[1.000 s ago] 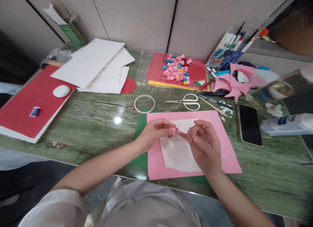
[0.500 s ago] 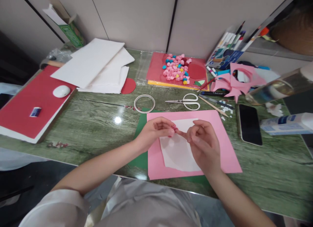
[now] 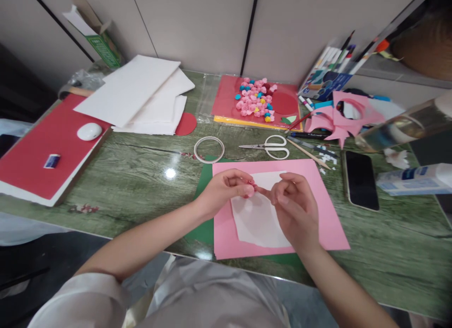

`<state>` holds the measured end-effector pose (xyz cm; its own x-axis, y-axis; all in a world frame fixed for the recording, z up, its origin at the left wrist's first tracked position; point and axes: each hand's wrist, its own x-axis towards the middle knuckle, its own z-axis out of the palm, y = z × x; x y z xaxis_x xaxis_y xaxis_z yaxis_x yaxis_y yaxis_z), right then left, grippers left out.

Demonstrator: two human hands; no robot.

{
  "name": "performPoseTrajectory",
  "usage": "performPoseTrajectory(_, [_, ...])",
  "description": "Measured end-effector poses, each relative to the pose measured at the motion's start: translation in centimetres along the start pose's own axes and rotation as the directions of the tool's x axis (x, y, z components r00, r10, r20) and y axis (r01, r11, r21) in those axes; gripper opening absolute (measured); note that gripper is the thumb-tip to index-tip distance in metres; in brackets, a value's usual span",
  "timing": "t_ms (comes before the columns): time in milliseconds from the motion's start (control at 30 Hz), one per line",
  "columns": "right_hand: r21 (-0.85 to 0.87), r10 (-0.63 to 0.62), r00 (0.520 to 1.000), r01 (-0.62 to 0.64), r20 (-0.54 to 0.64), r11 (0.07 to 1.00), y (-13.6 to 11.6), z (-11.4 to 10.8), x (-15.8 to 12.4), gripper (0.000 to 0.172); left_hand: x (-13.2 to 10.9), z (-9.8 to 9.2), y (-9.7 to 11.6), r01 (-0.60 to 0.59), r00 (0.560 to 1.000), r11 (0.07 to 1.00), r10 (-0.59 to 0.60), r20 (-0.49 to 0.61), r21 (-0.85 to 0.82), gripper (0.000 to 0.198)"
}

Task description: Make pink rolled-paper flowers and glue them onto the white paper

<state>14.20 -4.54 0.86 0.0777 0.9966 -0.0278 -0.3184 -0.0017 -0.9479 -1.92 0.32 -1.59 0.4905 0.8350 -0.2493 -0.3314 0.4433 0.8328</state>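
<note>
Between the thumb and fingers of my left hand (image 3: 231,189) is a small red piece (image 3: 253,184), pinched above a torn white sheet (image 3: 259,224). The index fingertip of my right hand (image 3: 294,205) touches that piece from the right; its other fingers are apart and curled, with nothing visible in them. Under the white sheet lies pink paper (image 3: 328,229), itself on top of green paper (image 3: 201,219). White-handled scissors (image 3: 268,146) and a roll of tape (image 3: 209,150) lie just behind the pink paper.
Pink, blue and yellow paper bits (image 3: 257,99) sit on a red pack at the back. White sheets (image 3: 134,94) and a red board (image 3: 38,153) with a mouse (image 3: 89,131) are at left. A phone (image 3: 360,180), a bottle (image 3: 415,178) and a marker box (image 3: 325,78) stand or lie at right.
The fingers of my left hand have shifted slightly around the red piece, the thumb moving a little to the right. My right hand has barely moved.
</note>
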Motion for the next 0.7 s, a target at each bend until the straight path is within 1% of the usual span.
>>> performPoseTrajectory(133, [0.008,-0.007,1.000,0.007,-0.006,1.000,-0.1,-0.1,0.1,0.028,0.1,0.0,0.0,0.010,1.000,1.000,-0.010,-0.030,0.002,0.028])
performPoseTrajectory(400, [-0.012,-0.016,1.000,0.016,-0.020,1.000,0.0,-0.1,0.1,0.028,-0.1,-0.1,0.7,-0.130,0.985,0.991,0.127,-0.119,-0.020,0.028])
performPoseTrajectory(533, [-0.015,-0.014,1.000,0.014,-0.021,1.000,0.0,-0.1,0.0,0.028,-0.2,-0.1,1.0,-0.191,0.971,0.980,0.197,-0.135,0.058,0.024])
performPoseTrajectory(700, [-0.017,-0.019,1.000,0.018,-0.018,1.000,0.0,-0.2,0.1,0.028,-0.4,0.1,1.2,-0.228,0.963,0.962,0.245,-0.109,0.148,0.016])
